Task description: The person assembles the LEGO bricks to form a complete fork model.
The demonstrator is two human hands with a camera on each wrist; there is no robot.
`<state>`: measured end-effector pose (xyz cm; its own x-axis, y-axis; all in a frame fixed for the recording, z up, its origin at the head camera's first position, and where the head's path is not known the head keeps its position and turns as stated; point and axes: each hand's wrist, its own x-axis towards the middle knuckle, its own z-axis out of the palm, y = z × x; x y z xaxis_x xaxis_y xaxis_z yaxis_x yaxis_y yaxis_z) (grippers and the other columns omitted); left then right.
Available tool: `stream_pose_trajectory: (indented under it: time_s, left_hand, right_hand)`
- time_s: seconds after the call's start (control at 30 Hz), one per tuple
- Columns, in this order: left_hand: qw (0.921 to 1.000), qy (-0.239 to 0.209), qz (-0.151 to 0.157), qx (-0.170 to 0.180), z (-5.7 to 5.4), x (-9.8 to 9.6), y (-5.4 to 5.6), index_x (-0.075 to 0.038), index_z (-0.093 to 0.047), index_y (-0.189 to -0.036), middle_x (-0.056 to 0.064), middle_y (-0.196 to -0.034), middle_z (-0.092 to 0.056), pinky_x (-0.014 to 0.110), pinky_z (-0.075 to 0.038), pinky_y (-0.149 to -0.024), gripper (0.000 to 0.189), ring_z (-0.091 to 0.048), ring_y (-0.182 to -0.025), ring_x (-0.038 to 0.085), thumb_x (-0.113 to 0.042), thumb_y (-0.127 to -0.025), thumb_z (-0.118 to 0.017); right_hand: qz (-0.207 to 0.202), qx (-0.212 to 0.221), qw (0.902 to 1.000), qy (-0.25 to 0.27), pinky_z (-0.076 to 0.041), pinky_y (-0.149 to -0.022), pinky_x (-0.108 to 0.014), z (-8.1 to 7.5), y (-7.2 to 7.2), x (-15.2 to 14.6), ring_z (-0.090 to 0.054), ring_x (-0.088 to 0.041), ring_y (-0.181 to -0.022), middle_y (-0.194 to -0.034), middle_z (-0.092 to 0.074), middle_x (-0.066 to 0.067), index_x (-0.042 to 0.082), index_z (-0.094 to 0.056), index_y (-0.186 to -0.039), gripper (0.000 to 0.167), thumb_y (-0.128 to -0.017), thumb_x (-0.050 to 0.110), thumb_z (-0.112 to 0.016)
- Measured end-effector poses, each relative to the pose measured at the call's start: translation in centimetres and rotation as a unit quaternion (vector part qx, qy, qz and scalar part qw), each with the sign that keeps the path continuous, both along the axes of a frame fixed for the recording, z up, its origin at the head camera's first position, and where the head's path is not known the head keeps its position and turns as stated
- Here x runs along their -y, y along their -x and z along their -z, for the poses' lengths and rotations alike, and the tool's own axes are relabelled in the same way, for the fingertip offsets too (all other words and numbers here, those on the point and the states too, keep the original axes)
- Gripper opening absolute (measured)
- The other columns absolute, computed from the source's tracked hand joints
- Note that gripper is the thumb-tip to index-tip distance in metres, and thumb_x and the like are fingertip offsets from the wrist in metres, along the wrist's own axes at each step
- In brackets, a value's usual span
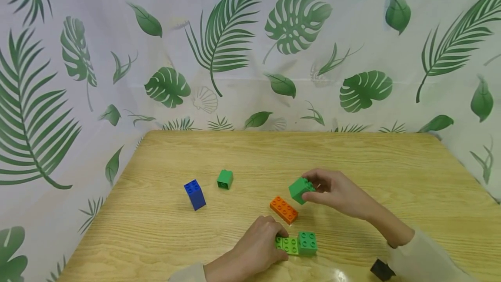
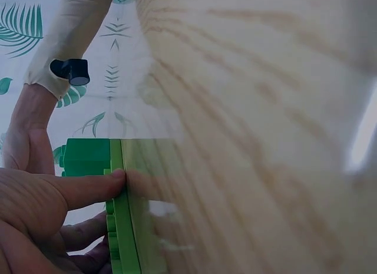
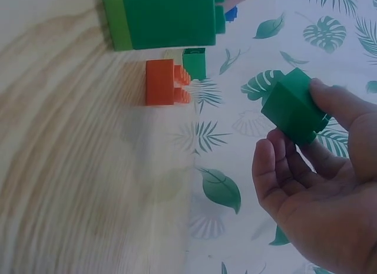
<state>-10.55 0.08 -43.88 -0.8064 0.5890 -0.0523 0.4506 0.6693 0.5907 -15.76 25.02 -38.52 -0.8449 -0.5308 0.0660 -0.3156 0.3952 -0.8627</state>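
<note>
My left hand [image 1: 260, 245] grips the light green base plate [image 1: 290, 245] low on the table, thumb and fingers at its two long sides. On the right end of that plate stands a green block [image 1: 307, 243], studs up. My right hand [image 1: 336, 191] pinches a second green block [image 1: 300, 189] above the table, tilted with its studs toward the palm. In the right wrist view the thumb presses one side of this held block [image 3: 296, 106]. Just beyond the left hand lies an orange brick [image 1: 283, 209] with its studs up.
A tall blue block [image 1: 195, 195] stands at the left of the wooden table [image 1: 164, 238]. Behind it and to its right, another green block [image 1: 225, 179] lies on its side. A leaf-patterned cloth [image 1: 242, 55] hangs along the back. A small black device [image 1: 382, 270] sits at the right sleeve.
</note>
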Motion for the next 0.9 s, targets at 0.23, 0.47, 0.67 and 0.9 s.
stream_pose_trajectory:
  time_s: [0.23,0.47,0.67,0.9]
  left_hand:
    - [1.0,-0.001,-0.004,0.003,0.1,0.0,-0.1,-0.009,-0.08,-0.107,-0.004,-0.097,-0.067,0.023,-0.046,-0.082,0.035,-0.054,-0.091,0.008,-0.02,-0.077,-0.094]
    - [1.0,0.005,-0.005,0.003,0.1,0.1,-0.1,-0.01,-0.079,-0.108,-0.005,-0.097,-0.066,0.023,-0.046,-0.083,0.036,-0.054,-0.092,0.008,-0.021,-0.078,-0.093]
    - [0.9998,0.021,-0.007,0.002,0.0,0.0,-0.2,-0.013,-0.079,-0.111,-0.008,-0.099,-0.064,0.023,-0.046,-0.083,0.036,-0.052,-0.092,0.007,-0.024,-0.079,-0.092]
    - [0.9999,0.011,-0.003,-0.005,0.0,0.1,-0.3,-0.01,-0.078,-0.111,-0.004,-0.099,-0.065,0.024,-0.046,-0.084,0.038,-0.054,-0.093,0.009,-0.022,-0.078,-0.093]
  right_hand:
    - [-0.004,0.0,1.0,0.003,-0.057,-0.078,-0.03,0.0,-0.7,0.0,-0.067,-0.021,-0.092,-0.109,-0.068,-0.011,-0.003,-0.062,-0.129,0.036,-0.1,0.016,-0.071]
    - [-0.009,0.002,0.9999,0.008,-0.057,-0.079,-0.03,0.2,-0.9,0.0,-0.067,-0.019,-0.092,-0.11,-0.068,-0.011,-0.004,-0.061,-0.129,0.036,-0.1,0.015,-0.071]
    - [-0.008,-0.001,1.0,0.005,-0.057,-0.078,-0.03,0.4,-1.1,0.1,-0.067,-0.018,-0.091,-0.108,-0.069,-0.01,-0.004,-0.062,-0.128,0.036,-0.099,0.015,-0.072]
    - [-0.007,0.006,1.0,0.001,-0.057,-0.078,-0.029,0.4,-1.6,0.2,-0.066,-0.019,-0.091,-0.108,-0.068,-0.009,-0.003,-0.062,-0.127,0.035,-0.1,0.016,-0.071]
